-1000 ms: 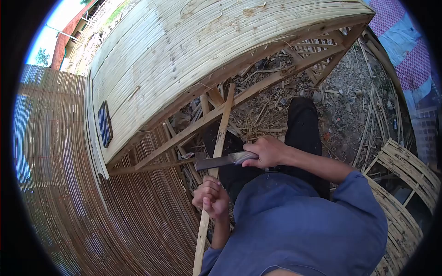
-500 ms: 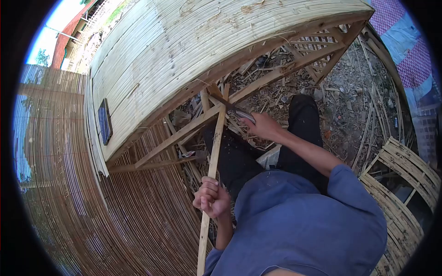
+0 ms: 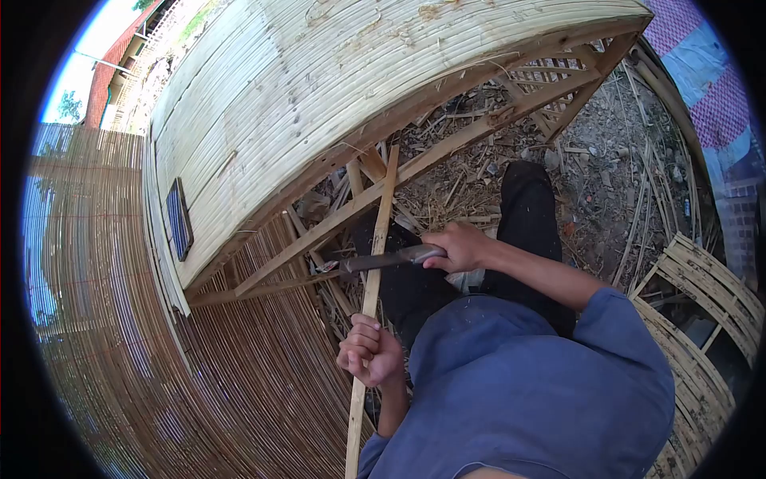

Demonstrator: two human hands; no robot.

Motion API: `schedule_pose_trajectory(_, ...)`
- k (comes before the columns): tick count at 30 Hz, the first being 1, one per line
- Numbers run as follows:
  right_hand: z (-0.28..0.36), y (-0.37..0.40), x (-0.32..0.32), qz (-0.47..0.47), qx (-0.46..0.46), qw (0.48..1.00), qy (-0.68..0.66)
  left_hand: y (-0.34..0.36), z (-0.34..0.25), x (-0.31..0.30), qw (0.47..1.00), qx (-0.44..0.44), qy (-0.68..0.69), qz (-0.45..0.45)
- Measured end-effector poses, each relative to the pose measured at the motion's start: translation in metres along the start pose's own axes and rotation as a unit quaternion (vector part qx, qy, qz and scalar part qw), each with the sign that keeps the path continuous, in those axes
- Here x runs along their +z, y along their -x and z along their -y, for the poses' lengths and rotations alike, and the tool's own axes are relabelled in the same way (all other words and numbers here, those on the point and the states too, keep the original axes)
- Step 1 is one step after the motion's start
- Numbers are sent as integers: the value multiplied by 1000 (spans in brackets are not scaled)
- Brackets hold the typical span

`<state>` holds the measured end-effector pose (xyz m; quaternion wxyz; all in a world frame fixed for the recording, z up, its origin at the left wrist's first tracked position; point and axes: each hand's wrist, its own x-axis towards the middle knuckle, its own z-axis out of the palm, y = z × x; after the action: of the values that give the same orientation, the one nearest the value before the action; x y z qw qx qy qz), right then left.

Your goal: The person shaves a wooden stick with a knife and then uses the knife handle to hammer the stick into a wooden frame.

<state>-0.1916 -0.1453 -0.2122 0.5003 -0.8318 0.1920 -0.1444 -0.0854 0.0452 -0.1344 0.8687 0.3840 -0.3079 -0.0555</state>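
Observation:
My left hand (image 3: 370, 351) is closed around a long, pale wooden strip (image 3: 384, 214). The strip slants up from near my body, and its far end lies against the crossbar (image 3: 335, 217) of a bamboo-topped bench (image 3: 343, 88). In my right hand (image 3: 463, 246) is the grey handle of a large knife (image 3: 391, 259). Its broad dark blade points left and crosses the strip above my left hand; whether the edge is biting into the wood cannot be made out.
A dark phone-like slab (image 3: 179, 219) rests on the bench top at the left. Below it hangs a bamboo-slat screen (image 3: 239, 375). Wood shavings and offcuts (image 3: 455, 188) litter the ground. A slatted bamboo frame (image 3: 694, 319) lies at right, near a patterned cloth (image 3: 710, 88).
My right hand has drawn the knife down along the strip, from beside the crossbar towards my left hand. The blade now lies nearly level. My left hand keeps its grip with little movement.

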Motion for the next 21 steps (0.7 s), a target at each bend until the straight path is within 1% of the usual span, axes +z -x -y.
schedule_pose_trajectory(1,-16,-2,6,-27,28,999,-30,2,-3,-1,1000,-7,-5,-7)
schedule_pose_trajectory(2,-23,-7,9,-38,63,997,-29,-3,2,-1,998,10,-48,34)
schedule_pose_trajectory(4,1,-3,-11,-19,83,996,12,-3,12,5,1000,17,-24,4)
schedule_pose_trajectory(5,18,13,-5,-3,109,994,17,3,3,1,1000,2,-26,-10)
schedule_pose_trajectory(8,32,23,-16,67,-31,991,114,1,3,4,1000,-6,-4,9)
schedule_pose_trajectory(11,1,10,-13,2,-95,983,158,5,-5,4,1000,-19,-12,18)
schedule_pose_trajectory(12,-17,2,-5,-65,6,997,34,9,-9,5,999,-24,-17,19)
schedule_pose_trajectory(13,-13,-2,-10,-58,85,994,36,14,-11,5,1000,-24,-13,6)
schedule_pose_trajectory(15,-6,-19,-25,-54,230,971,40,12,-8,4,1000,-14,2,-10)
schedule_pose_trajectory(16,-5,-16,-26,-27,164,984,64,11,-10,4,1000,-19,-19,5)
schedule_pose_trajectory(17,1,-8,-21,12,125,990,62,11,-15,1,999,-25,-28,7)
schedule_pose_trajectory(19,32,3,-30,81,36,993,74,8,-12,0,999,-24,-30,11)
schedule_pose_trajectory(20,35,9,-25,99,3,991,85,7,-12,-2,999,-24,-30,23)
schedule_pose_trajectory(21,33,12,-20,96,-10,992,87,7,-11,-3,999,-18,-21,38)
